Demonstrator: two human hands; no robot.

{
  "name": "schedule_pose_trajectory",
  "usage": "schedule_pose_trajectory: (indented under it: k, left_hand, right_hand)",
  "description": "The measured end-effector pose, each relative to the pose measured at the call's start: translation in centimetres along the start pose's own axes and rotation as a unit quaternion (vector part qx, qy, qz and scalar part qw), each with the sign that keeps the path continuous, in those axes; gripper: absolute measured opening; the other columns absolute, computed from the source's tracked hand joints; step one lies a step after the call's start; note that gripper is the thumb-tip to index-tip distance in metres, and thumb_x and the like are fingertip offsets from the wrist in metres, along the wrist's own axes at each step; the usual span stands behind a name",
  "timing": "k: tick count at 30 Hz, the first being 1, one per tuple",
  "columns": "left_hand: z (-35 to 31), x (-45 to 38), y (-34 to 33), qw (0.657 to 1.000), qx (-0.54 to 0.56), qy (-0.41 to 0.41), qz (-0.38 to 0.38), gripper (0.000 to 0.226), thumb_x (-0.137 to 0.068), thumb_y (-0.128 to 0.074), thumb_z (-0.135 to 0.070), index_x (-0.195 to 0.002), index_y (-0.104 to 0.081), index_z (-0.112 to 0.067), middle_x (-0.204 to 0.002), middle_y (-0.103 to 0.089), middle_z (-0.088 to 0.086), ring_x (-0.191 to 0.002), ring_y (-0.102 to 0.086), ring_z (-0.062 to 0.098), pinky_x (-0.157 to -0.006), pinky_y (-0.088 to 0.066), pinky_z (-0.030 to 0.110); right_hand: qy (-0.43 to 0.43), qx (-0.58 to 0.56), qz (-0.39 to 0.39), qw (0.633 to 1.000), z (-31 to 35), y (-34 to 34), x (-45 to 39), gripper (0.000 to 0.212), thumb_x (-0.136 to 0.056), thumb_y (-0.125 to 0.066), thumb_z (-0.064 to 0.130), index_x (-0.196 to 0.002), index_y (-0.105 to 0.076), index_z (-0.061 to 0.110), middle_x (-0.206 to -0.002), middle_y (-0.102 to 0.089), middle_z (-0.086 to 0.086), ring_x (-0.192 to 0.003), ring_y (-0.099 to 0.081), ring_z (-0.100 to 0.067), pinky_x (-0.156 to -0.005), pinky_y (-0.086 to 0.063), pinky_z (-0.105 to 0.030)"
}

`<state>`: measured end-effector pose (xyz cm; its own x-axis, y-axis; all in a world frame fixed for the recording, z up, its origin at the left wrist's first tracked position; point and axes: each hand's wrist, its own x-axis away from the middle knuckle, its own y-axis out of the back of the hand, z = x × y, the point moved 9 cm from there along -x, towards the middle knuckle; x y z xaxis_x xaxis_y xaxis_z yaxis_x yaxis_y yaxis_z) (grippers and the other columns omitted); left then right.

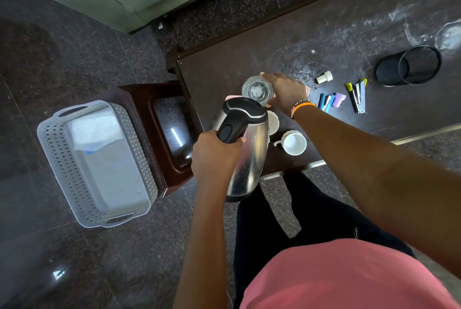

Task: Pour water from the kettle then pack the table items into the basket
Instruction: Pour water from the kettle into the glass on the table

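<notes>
My left hand (pixel 215 152) grips the black handle of a steel kettle (pixel 252 154), which is tilted with its lid end toward a clear glass (pixel 257 90). My right hand (pixel 285 92) is wrapped around the right side of that glass, which stands on a pink tray (pixel 230 97) on the dark table (pixel 249 59). Water shows inside the glass. A white cup (pixel 294 144) stands to the right of the kettle, and another white cup (pixel 273 121) is partly hidden behind it. A grey perforated basket (pixel 59 156) sits to the left, beside a small dark stool (pixel 139 99).
On the table to the right lie blue markers (pixel 325 102), a purple eraser (pixel 339 99), a stapler (pixel 359 95), a highlighter (pixel 350 90), a small white bottle (pixel 324 77) and a black mesh pen holder (pixel 419 64). The floor is dark stone.
</notes>
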<state>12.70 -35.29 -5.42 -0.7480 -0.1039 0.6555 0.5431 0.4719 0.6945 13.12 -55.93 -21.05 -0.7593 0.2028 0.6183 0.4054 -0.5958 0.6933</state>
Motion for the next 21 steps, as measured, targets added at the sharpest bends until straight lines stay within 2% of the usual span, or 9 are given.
schedule_pose_trajectory:
  k: [10,19,21]
  left_hand:
    - [-0.06,-0.27,0.19,1.0,-0.007,0.003,0.006,0.028,-0.068,-0.073,-0.039,-0.079,-0.065,-0.014,-0.073,-0.066,0.0,-0.071,-0.063,0.02,-0.061,-0.05,0.028]
    - [-0.25,-0.23,0.4,1.0,-0.001,0.003,0.008,0.028,-0.068,-0.074,-0.038,-0.08,-0.065,-0.014,-0.071,-0.065,-0.001,-0.068,-0.062,0.017,-0.055,-0.044,0.024]
    - [-0.31,-0.21,0.39,1.0,0.002,0.002,0.007,0.028,-0.068,-0.074,-0.038,-0.079,-0.065,-0.014,-0.072,-0.065,-0.001,-0.069,-0.062,0.019,-0.058,-0.046,0.026]
  right_hand:
    - [-0.002,-0.007,-0.006,1.0,-0.1,0.05,-0.03,0.079,-0.073,-0.074,0.018,-0.14,-0.033,0.029,-0.136,-0.049,-0.008,-0.122,-0.052,-0.036,-0.096,-0.046,-0.053]
    - [-0.001,-0.01,-0.003,1.0,-0.15,0.0,-0.08,0.078,-0.074,-0.073,0.019,-0.141,-0.032,0.029,-0.138,-0.048,-0.008,-0.123,-0.051,-0.036,-0.098,-0.046,-0.052]
    - [0.0,-0.008,-0.004,1.0,-0.14,0.03,-0.07,0.078,-0.075,-0.073,0.019,-0.141,-0.032,0.029,-0.138,-0.048,-0.008,-0.123,-0.051,-0.036,-0.098,-0.046,-0.052]
